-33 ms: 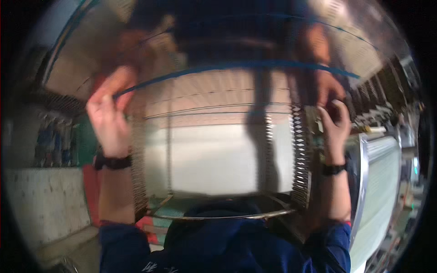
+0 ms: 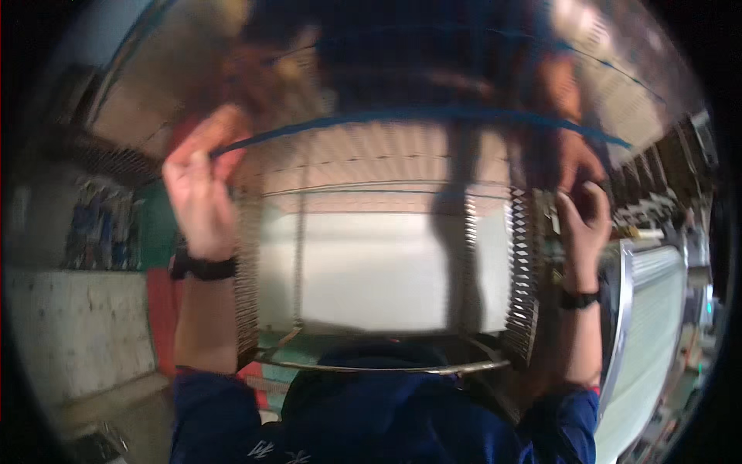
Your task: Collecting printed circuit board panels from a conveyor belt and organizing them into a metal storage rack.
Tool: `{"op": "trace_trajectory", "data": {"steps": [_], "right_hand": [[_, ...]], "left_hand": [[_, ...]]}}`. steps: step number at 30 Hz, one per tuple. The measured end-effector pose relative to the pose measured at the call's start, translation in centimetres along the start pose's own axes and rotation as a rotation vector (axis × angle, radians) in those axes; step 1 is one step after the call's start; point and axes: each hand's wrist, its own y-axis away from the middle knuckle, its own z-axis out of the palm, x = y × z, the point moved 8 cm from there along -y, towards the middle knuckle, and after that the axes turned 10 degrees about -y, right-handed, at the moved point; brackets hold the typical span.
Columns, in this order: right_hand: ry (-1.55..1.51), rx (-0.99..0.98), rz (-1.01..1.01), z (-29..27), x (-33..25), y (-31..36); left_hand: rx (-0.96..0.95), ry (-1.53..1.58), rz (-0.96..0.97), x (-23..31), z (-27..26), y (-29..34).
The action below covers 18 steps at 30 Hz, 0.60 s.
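The view has slid slightly right, yet placement looks unaltered: left hand (image 2: 199, 193) narrow at the left end of the blue strip (image 2: 371, 116), which arches between both, right hand (image 2: 583, 220) curled below its right end, either's grip impossible to tell.

At the left end of a blue strip (image 2: 386, 114) the left hand (image 2: 199, 197) is resting; below its right end the right hand (image 2: 585, 228) is showing bent fingers.

Blur softens the dim, edge-bent view around a bright white panel (image 2: 371, 271).
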Motion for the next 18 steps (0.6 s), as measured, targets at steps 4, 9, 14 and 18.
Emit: {"op": "trace_trajectory", "data": {"steps": [4, 9, 14, 18], "right_hand": [[-0.042, -0.255, 0.148, 1.3, -0.2, -0.4], [0.108, -0.36, 0.097, 2.8, -0.8, -0.5], [0.272, -0.358, 0.006, 4.3, -1.0, 0.2], [0.317, -0.273, 0.059, 4.0, 0.2, 0.5]], "left_hand": [[-0.01, 0.182, -0.098, -1.8, -1.3, -0.2], [-0.043, 0.197, -0.073, -2.6, -1.5, -0.1], [-0.048, 0.1, -0.078, -2.5, -1.0, 0.9], [0.055, 0.113, -0.182, -2.4, -1.3, 0.4]]}}
